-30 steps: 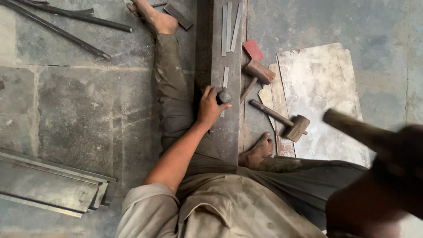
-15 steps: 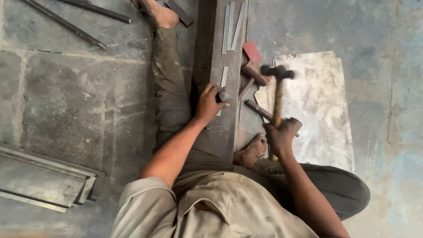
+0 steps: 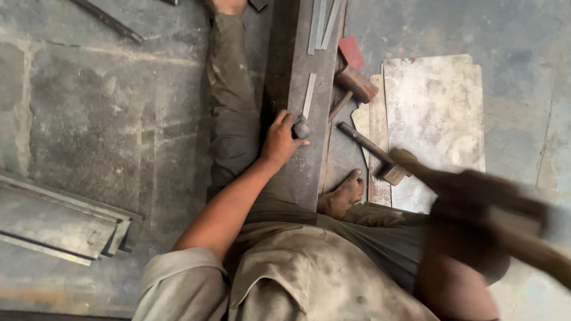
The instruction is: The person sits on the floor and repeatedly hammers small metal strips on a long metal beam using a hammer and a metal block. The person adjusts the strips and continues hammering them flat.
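My left hand (image 3: 278, 139) grips a short dark metal punch (image 3: 301, 128) held upright on a long grey steel beam (image 3: 303, 89) that runs between my legs. My right hand (image 3: 476, 205) is close to the camera and blurred, closed around the wooden handle of a hammer (image 3: 523, 238) raised at the right. A thin flat metal strip (image 3: 308, 95) lies on the beam just beyond the punch.
A second hammer (image 3: 372, 148) and a wooden-handled mallet (image 3: 355, 83) lie right of the beam, beside a pale metal sheet (image 3: 437, 119) and a red block (image 3: 351, 52). Stacked metal plates (image 3: 59, 220) lie at left. My bare foot (image 3: 344, 196) rests by the beam.
My right hand has swung the hammer back up from over the punch to near the camera. My left hand has stayed on the punch.
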Tool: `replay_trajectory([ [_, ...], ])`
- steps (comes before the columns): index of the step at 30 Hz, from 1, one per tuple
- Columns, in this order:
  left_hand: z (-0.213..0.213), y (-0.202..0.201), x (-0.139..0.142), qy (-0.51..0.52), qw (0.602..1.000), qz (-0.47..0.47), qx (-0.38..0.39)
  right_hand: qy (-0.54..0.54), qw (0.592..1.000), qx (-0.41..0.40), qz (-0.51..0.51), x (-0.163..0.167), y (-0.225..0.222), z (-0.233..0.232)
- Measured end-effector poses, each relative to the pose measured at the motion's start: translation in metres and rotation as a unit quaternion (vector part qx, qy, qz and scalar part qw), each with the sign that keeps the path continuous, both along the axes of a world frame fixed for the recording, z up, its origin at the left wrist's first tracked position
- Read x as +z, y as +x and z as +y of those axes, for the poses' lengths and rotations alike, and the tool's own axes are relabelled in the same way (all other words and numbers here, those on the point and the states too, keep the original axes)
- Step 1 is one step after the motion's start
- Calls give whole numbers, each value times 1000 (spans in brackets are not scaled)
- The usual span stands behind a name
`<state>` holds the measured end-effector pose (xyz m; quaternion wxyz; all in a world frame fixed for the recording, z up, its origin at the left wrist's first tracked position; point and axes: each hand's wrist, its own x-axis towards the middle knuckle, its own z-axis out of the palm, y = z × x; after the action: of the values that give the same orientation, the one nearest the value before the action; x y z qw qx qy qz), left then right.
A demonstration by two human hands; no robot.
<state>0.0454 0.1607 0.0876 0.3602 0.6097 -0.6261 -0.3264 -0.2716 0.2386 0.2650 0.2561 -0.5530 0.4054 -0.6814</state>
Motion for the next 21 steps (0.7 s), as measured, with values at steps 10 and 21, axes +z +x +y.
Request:
replay_trajectory([
  [10,-5,-1,3,-11,1000,-5,4,434,836,13,335,-87,51,-28],
  [21,9,-2,-3,11,1000,-16,-9,-67,985,151,-59,92,-42,1],
])
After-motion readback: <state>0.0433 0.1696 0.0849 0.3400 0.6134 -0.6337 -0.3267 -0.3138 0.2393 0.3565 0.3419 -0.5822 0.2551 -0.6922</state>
